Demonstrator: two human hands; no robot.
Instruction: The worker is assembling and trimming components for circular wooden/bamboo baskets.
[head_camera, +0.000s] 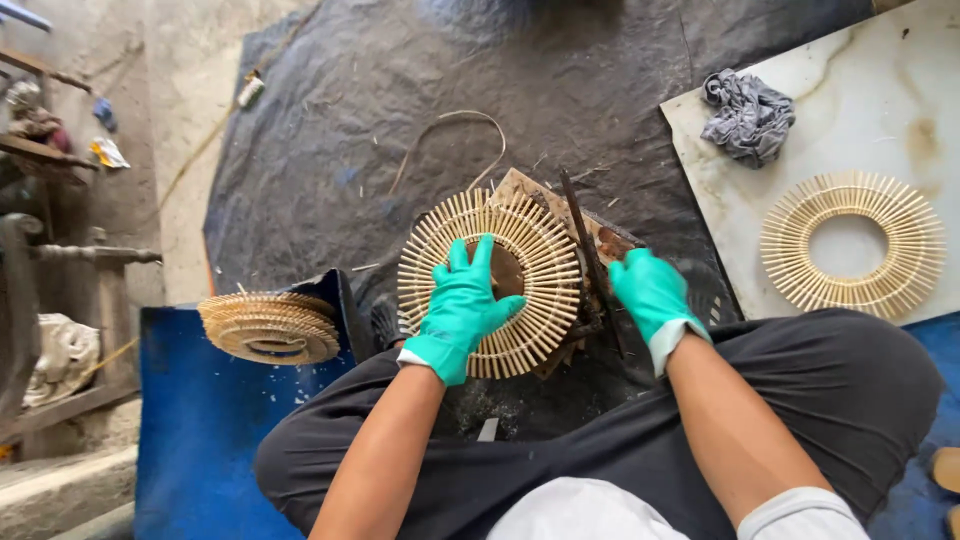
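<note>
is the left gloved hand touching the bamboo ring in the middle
Touching. The head view shows the left hand lying flat on the bamboo stick ring, fingers spread over its sticks, with no gap visible.

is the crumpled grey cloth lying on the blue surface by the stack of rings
No, the crumpled grey cloth lies on the pale slab at upper right, far from the stack of rings on the blue surface.
</note>
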